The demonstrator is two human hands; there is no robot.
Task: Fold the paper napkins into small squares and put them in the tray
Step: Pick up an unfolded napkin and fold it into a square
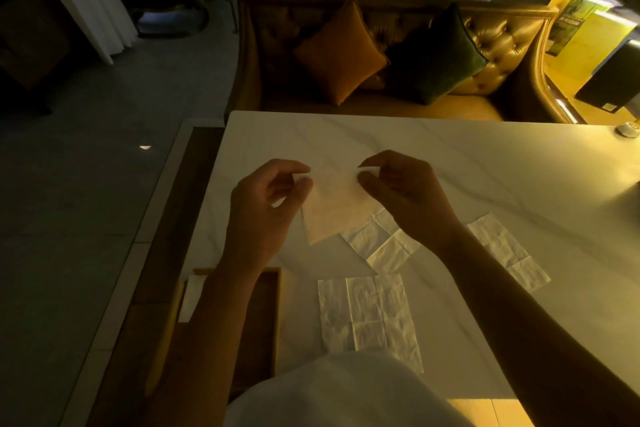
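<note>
A paper napkin [334,206] hangs above the white marble table [450,163], held up by its two top corners. My left hand [265,211] pinches the left corner and my right hand [405,191] pinches the right one. Three unfolded napkins lie flat on the table: one [369,315] near me, one [379,243] under the held napkin's lower edge, one [509,250] behind my right forearm. A wooden tray [266,315] sits at the table's near left, mostly hidden by my left forearm, with a folded white napkin [190,298] by its left rim.
A tufted sofa [502,55] with an orange cushion [341,54] and a dark green cushion [438,57] stands beyond the table's far edge. A small round white object [628,130] sits at the far right corner. The floor drops away on the left.
</note>
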